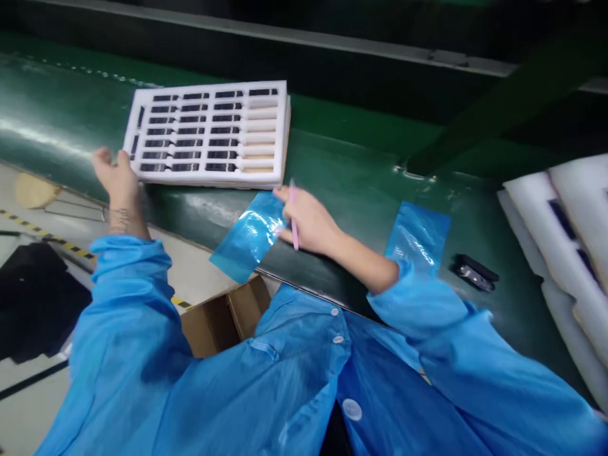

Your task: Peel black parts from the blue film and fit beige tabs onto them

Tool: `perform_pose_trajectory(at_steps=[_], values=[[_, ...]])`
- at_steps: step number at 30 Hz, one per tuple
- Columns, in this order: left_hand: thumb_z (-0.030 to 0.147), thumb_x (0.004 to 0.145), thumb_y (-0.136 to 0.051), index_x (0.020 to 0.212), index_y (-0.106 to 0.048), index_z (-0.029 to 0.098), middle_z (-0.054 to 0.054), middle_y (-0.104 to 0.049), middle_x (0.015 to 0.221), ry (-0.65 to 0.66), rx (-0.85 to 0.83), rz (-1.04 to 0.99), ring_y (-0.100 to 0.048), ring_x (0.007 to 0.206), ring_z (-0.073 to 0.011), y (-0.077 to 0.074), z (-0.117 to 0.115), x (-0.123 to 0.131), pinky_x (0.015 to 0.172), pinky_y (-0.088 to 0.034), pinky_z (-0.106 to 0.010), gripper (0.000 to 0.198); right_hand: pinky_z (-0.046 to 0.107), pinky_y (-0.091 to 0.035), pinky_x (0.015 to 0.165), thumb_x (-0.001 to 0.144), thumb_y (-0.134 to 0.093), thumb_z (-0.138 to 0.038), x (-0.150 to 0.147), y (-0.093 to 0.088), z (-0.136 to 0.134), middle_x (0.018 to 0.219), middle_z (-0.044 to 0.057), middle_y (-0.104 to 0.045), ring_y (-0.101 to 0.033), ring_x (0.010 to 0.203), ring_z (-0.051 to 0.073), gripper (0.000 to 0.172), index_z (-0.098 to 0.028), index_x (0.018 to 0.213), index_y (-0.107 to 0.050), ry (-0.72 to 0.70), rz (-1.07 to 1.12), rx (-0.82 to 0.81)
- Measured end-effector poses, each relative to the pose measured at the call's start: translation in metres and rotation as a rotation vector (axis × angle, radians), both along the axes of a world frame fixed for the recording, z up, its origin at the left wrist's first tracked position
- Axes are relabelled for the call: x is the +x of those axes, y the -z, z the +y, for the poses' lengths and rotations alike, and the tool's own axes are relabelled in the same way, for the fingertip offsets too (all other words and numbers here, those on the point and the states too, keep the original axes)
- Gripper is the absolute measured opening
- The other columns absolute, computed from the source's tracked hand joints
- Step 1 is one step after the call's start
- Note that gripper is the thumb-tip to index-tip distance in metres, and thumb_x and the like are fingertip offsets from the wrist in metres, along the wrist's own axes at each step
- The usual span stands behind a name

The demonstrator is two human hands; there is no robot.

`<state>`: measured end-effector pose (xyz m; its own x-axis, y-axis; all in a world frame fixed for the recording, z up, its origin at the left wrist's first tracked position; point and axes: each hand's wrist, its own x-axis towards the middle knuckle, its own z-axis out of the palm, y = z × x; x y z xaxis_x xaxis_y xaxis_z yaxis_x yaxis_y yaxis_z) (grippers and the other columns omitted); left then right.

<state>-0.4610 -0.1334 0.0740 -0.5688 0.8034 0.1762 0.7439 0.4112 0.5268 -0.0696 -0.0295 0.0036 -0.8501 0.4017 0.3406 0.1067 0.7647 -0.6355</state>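
Running glossy green beneath both grips, the smooth work surface (351, 152) is bounded below left by pale floor with a yellow-and-black striped tape (71, 246). Beyond the left hand (122, 180), outward: a rounded beige seat-like object (34, 192); below it, a matt dark bundle (38, 301), cut off by the frame, nature unclear.

Left grip: fingers bent, partly apart, at the near left corner of a white rectangular foam tray (204, 178); cannot tell whether they hold it. Tray lies between and beyond the grips, its slots filled with slim dark parts except most of the right column; part details too small to read. Below, between the grips: an open brown cardboard box (249, 304), partly behind the sleeve.

Right hand (308, 218): closed around a thin pink rod (294, 231); thumb and forefinger apart at a shiny translucent blue plastic film (244, 244) overhanging the edge; pinch cannot be confirmed.

Right of this grip: a second blue film (420, 234), partly sleeve-covered; a small black object (475, 272), blurred; white foam trays (532, 209), cut off.
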Motion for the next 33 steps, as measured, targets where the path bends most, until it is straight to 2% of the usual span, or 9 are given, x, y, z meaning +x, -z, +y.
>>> perform_pose_trajectory(at_steps=[3,6,9,11,14,16,21,25,33], values=[[0.086,0.094,-0.016,0.154,-0.020,0.006,-0.025,-0.021,0.164,0.027,0.156,0.116,-0.013,0.157,-0.0373,0.021,-0.047,0.061,0.110,-0.031,-0.060,0.100,0.063,-0.032,0.122,0.081,-0.081,-0.044,0.026,0.001,-0.056,0.147,0.021,-0.058,-0.049,0.142,0.040,0.040,-0.016,0.103,-0.064,-0.192,-0.191,0.153],[0.098,0.074,-0.046,0.128,-0.065,0.023,-0.008,-0.063,0.140,0.443,-0.025,0.032,-0.055,0.136,-0.0292,0.052,-0.095,0.133,0.120,-0.039,-0.047,0.094,0.064,-0.039,0.118,0.083,-0.079,-0.036,0.048,0.002,-0.099,0.137,0.020,-0.066,-0.056,0.135,0.039,0.027,-0.018,0.097,-0.065,-0.163,-0.205,0.091],[0.099,0.073,-0.040,0.139,-0.061,0.024,-0.013,-0.063,0.142,0.776,-0.141,-0.157,-0.051,0.141,-0.0360,0.066,-0.129,0.175,0.128,-0.027,-0.056,0.102,0.047,-0.056,0.097,0.091,-0.068,-0.023,0.064,0.002,-0.114,0.105,0.009,-0.078,-0.071,0.106,0.027,0.016,-0.023,0.078,-0.058,-0.027,-0.069,-0.154],[0.099,0.077,-0.016,0.153,-0.044,0.023,-0.018,-0.056,0.149,0.723,-0.008,-0.350,-0.048,0.144,-0.0352,0.064,-0.134,0.188,0.127,-0.029,-0.056,0.111,0.035,-0.057,0.075,0.095,-0.060,-0.024,0.071,0.001,-0.105,0.080,0.003,-0.072,-0.069,0.079,0.020,0.026,-0.024,0.072,-0.048,0.096,-0.004,-0.242],[0.092,0.082,0.000,0.163,-0.009,0.026,-0.020,-0.047,0.155,0.510,0.266,-0.549,-0.054,0.140,-0.0292,0.059,-0.107,0.210,0.112,-0.049,-0.047,0.105,0.029,-0.049,0.060,0.093,-0.061,-0.035,0.071,-0.001,-0.069,0.071,-0.001,-0.059,-0.057,0.063,0.015,0.034,-0.025,0.073,-0.035,0.332,0.047,-0.296],[0.085,0.092,-0.024,0.162,0.004,0.028,-0.020,-0.044,0.156,0.473,0.324,-0.487,-0.060,0.133,-0.0266,0.059,-0.071,0.234,0.103,-0.056,-0.042,0.094,0.028,-0.047,0.057,0.087,-0.067,-0.041,0.071,-0.005,-0.039,0.068,-0.004,-0.054,-0.053,0.060,0.013,0.041,-0.026,0.074,-0.031,0.480,0.071,-0.378],[0.052,0.096,-0.058,0.152,-0.043,0.022,-0.018,-0.037,0.162,0.592,0.074,0.126,-0.036,0.151,-0.0371,0.068,0.016,0.291,0.121,-0.037,-0.058,0.065,0.047,-0.054,0.090,0.080,-0.072,-0.037,0.125,-0.014,-0.006,0.086,0.006,-0.068,-0.069,0.095,0.028,0.033,-0.025,0.076,-0.042,0.639,0.047,-0.262],[0.036,0.100,-0.047,0.140,-0.060,0.021,-0.015,-0.049,0.156,0.730,-0.089,0.225,-0.042,0.147,-0.0375,0.070,0.037,0.292,0.121,-0.035,-0.063,0.044,0.068,-0.029,0.121,0.082,-0.077,-0.041,0.216,-0.008,-0.055,0.139,0.022,-0.063,-0.042,0.148,0.042,0.033,-0.022,0.085,-0.049,0.650,-0.137,-0.017],[0.043,0.096,-0.054,0.137,-0.063,0.022,-0.014,-0.047,0.158,0.802,-0.105,0.013,-0.033,0.153,-0.0392,0.054,0.017,0.315,0.127,-0.019,-0.066,0.047,0.071,-0.040,0.117,0.081,-0.074,-0.028,0.273,0.012,-0.147,0.154,0.022,-0.051,-0.042,0.148,0.042,0.027,-0.023,0.089,-0.048,0.391,-0.224,0.058]])
